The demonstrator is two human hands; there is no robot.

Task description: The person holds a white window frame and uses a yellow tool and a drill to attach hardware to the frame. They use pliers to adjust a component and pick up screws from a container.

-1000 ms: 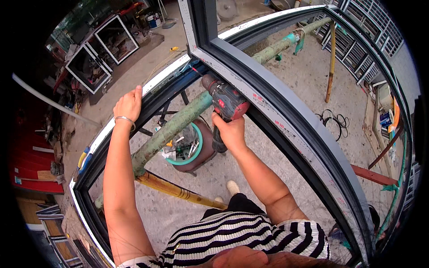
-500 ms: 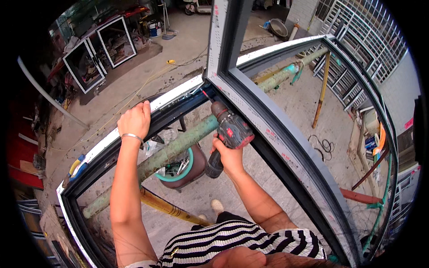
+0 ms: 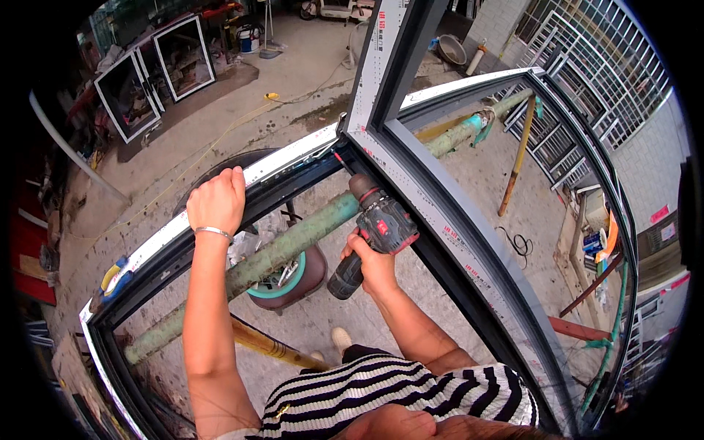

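A large black-and-white window frame (image 3: 290,160) lies raised in front of me. My left hand (image 3: 218,198) is closed over its far rail, fingers curled over the edge. In my right hand (image 3: 374,270) is a black-and-red cordless drill (image 3: 387,226), gripped by its handle. Its thin bit (image 3: 342,160), red near the tip, points at the inner side of the far rail, close to a corner; whether it touches cannot be made out. Right beside the drill, a grey-and-white sash (image 3: 451,220) with printed film joins the frame at an angle.
A green pipe (image 3: 293,246) and a yellow pole (image 3: 271,345) run under the frame. Below hangs or stands a teal-rimmed bucket (image 3: 295,282) with small parts. Blue-and-yellow pliers (image 3: 116,279) sit on the left rail. Two white-edged frames (image 3: 183,59) lean at the back left.
The whole view has shifted slightly. Both hands keep their holds, and the drill stays near the same corner, its handle a little lower and more to the left in the picture.
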